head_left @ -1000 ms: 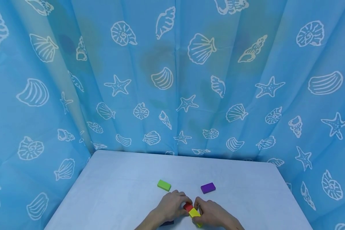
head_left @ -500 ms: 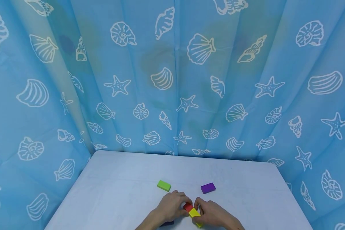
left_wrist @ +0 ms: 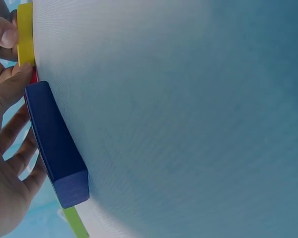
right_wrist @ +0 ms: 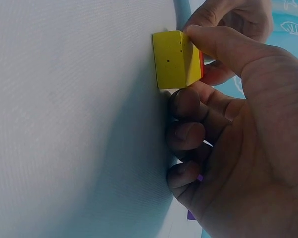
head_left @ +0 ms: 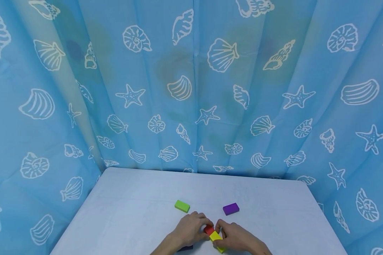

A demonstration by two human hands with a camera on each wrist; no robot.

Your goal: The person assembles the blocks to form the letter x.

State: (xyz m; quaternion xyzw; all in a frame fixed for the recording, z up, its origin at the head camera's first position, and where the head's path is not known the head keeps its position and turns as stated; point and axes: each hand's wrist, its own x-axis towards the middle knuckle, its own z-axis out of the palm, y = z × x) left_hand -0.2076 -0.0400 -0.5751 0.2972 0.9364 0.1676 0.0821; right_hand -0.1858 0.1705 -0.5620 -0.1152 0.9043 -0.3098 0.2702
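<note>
Near the table's front edge a red block [head_left: 209,230] and a yellow block [head_left: 216,236] lie end to end in a slanting line. My left hand [head_left: 191,227] pinches the red block between thumb and fingers. With thumb and forefinger my right hand [head_left: 235,236] pinches the yellow block, its other fingers curled by the table, as the right wrist view shows. A dark blue block [left_wrist: 54,141] lies close by the left hand, mostly hidden under the wrist in the head view. The left hand covers part of the red block.
A lime green block [head_left: 182,205] lies beyond the left hand, and a purple block [head_left: 231,208] beyond the right. The white table [head_left: 140,198] ends at a blue curtain [head_left: 191,106] printed with seashells.
</note>
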